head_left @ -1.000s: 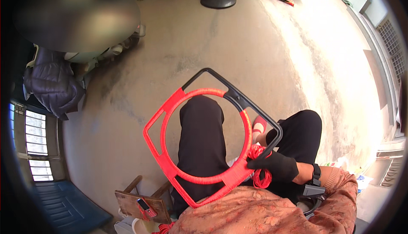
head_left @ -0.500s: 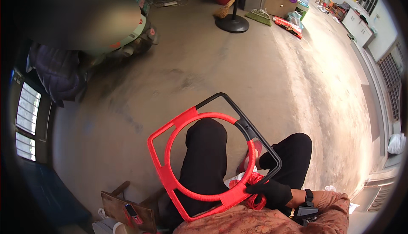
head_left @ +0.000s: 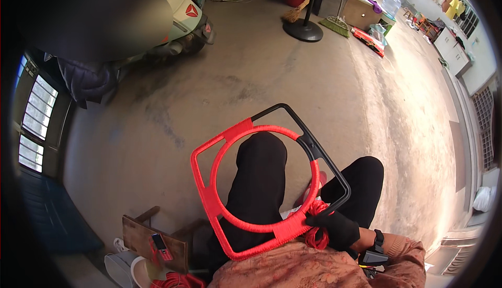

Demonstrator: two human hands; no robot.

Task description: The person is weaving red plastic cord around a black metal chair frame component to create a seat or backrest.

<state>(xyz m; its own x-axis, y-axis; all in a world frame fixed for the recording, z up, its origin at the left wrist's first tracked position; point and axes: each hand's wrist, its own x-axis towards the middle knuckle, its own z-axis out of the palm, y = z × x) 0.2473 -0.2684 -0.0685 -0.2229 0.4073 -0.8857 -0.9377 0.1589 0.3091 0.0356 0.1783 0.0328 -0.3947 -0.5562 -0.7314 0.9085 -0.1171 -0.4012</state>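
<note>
My right hand (head_left: 337,230), in a black glove, grips the lower right of a square frame with a round ring inside (head_left: 212,203). Red cord is wrapped tightly over most of the frame and ring. Bare black shows along the upper right side and on a short stretch of the ring. A bundle of loose red cord (head_left: 317,238) is bunched at the gloved fingers, partly hidden by them. The frame is held tilted above my lap, over my black-trousered leg (head_left: 261,173). My left hand is out of view.
At lower left stands a small wooden stool (head_left: 137,238) with a red phone (head_left: 163,249) on it. Near it are a pale tub (head_left: 140,271) and a red cord coil (head_left: 180,281). Ahead are a scooter (head_left: 193,20), a round-based stand (head_left: 303,31) and a green broom (head_left: 334,25).
The view has shifted, and the frame now appears slightly higher and farther right. More of the stool's surroundings shows, including a red cord coil. My right hand keeps its grip.
</note>
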